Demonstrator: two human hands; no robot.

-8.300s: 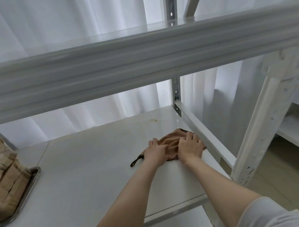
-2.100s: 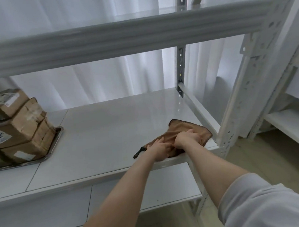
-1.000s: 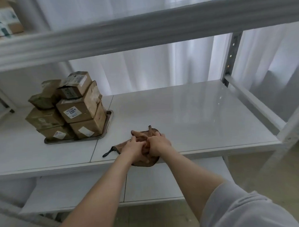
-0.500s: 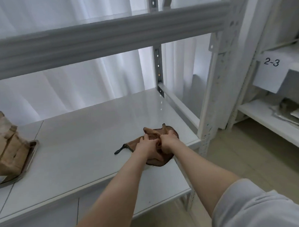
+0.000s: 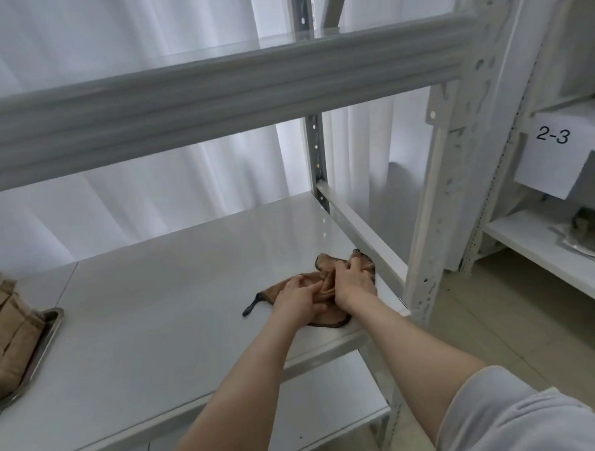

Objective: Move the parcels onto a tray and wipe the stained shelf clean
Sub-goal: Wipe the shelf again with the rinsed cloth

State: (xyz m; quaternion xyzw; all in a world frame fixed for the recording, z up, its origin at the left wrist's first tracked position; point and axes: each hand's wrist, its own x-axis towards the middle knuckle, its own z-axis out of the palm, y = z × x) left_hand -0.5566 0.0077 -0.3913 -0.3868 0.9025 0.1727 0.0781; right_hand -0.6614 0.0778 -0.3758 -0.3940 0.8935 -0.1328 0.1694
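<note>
A crumpled brown cloth [image 5: 321, 284] with a dark edge lies on the white shelf [image 5: 176, 298], near its right front corner beside the side rail. Both of my hands are on it. My left hand [image 5: 297, 298] holds the cloth's near-left part with fingers dug into the folds. My right hand [image 5: 351, 279] grips the bunched far-right part. At the far left, brown cardboard parcels [image 5: 6, 335] sit stacked on a metal tray [image 5: 47, 342], mostly cut off by the frame edge. I see no stain on the visible shelf surface.
A thick white beam [image 5: 215, 92] of the upper shelf crosses overhead. A perforated upright post [image 5: 435, 219] stands just right of the cloth. A lower shelf [image 5: 324, 405] lies below. A neighbouring rack with a "2-3" label [image 5: 553, 152] stands at right.
Over the last second the cloth and both hands slid right along the shelf, from near the tray side to the right rail. The cloth stays bunched under my hands.
</note>
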